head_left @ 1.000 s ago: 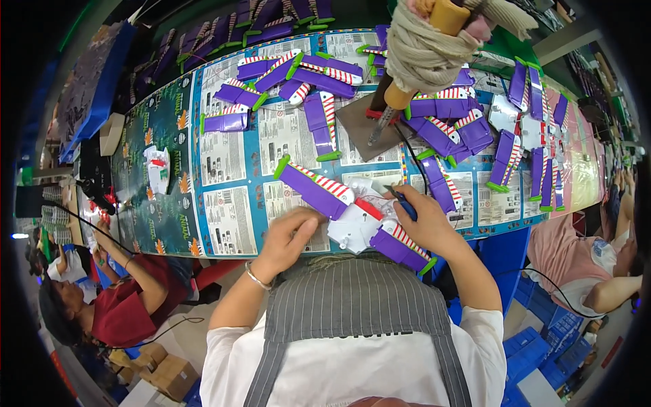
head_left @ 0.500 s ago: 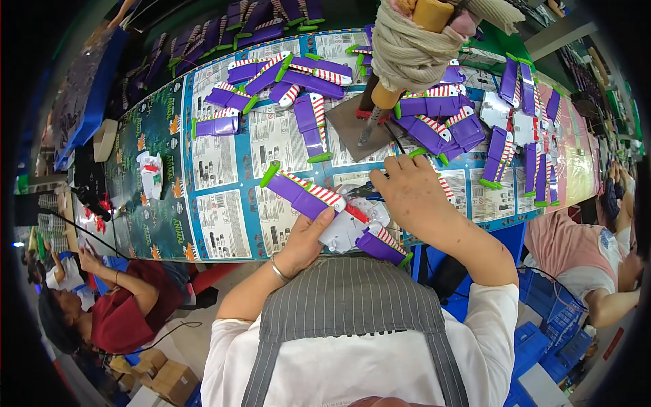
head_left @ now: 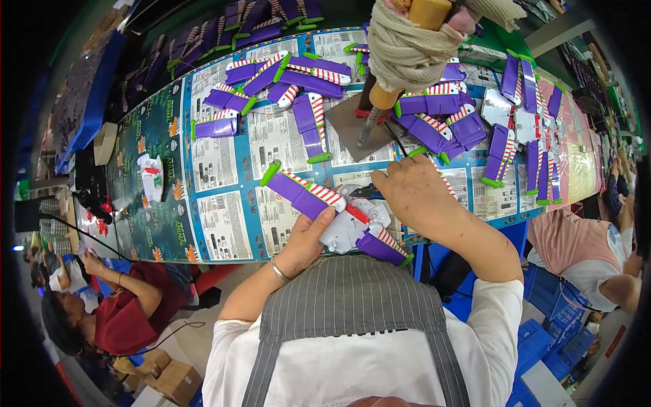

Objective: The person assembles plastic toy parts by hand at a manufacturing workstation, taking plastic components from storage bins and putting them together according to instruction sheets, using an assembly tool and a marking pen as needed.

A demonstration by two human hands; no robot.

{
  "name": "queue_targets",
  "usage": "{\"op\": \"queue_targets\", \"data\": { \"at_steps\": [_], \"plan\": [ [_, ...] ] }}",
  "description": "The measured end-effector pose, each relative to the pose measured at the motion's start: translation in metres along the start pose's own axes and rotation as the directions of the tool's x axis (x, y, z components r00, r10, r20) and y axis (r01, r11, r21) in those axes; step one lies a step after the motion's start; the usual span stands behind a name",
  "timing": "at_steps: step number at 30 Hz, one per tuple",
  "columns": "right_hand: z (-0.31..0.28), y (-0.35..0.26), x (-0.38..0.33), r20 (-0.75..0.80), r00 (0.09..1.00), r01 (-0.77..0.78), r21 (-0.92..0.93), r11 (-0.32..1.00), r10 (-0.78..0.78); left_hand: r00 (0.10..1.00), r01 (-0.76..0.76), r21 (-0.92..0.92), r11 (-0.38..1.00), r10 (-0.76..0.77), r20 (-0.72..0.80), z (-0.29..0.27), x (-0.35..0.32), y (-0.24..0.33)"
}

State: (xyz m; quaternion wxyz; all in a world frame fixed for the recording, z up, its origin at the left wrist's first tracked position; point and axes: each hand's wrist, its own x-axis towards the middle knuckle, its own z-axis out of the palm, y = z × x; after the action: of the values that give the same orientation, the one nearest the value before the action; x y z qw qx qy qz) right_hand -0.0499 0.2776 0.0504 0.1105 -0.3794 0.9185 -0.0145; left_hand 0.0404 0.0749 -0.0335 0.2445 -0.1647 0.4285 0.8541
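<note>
Closest in, at the near edge of the counter (head_left: pixel 224 224), lies a toy wing assembly (head_left: pixel 339 216): a white centre piece with purple wings striped red and white and tipped green. The left hand (head_left: pixel 306 239) grips it from below, thumb laid up onto the white centre by the left wing's root. The right hand (head_left: pixel 415 195) rests curled just above the right wing, seemingly closed on a small dark tool (head_left: pixel 366 192), though the fingers hide most of it. The assembly looks like light, stiff moulded plastic, smooth and a little slippery, with thin wings likely to flex or snap at the hinge; the thick white centre is the safer place to hold. Its long axis runs wingtip to wingtip, from the green tip at upper left down to the lower right, slanted across the counter edge. Farther out, loose purple wings (head_left: pixel 308 122) lie scattered over printed card sheets (head_left: pixel 271 136), and a cloth-wrapped post (head_left: pixel 400 51) stands on a grey plate at the back.
</note>
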Motion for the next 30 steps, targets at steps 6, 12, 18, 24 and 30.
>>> {"op": "queue_targets", "data": {
  "at_steps": [6, 12, 18, 24, 30],
  "plan": [
    [0.025, 0.026, -0.001, -0.084, 0.995, 0.061, 0.113, 0.992, -0.052, 0.999, -0.046, -0.059, 0.997, 0.045, -0.022, 0.01, 0.011, 0.019],
    [0.039, 0.037, 0.013, -0.061, 0.993, -0.095, 0.145, 0.985, 0.105, 0.996, 0.036, -0.278, 0.96, -0.056, -0.066, 0.023, 0.041, 0.033],
    [0.045, 0.046, 0.015, -0.082, 0.975, -0.185, 0.227, 0.956, 0.208, 0.995, 0.059, -0.261, 0.963, -0.077, -0.057, 0.034, 0.057, 0.051],
    [0.032, 0.052, 0.018, 0.112, 0.957, -0.29, 0.347, 0.892, 0.268, 0.997, 0.047, -0.232, 0.972, -0.058, -0.043, 0.038, 0.061, 0.055],
    [0.033, 0.051, 0.017, 0.091, 0.964, -0.266, 0.367, 0.891, 0.25, 0.998, 0.041, -0.306, 0.951, -0.052, -0.026, 0.039, 0.056, 0.053]
  ]
}}
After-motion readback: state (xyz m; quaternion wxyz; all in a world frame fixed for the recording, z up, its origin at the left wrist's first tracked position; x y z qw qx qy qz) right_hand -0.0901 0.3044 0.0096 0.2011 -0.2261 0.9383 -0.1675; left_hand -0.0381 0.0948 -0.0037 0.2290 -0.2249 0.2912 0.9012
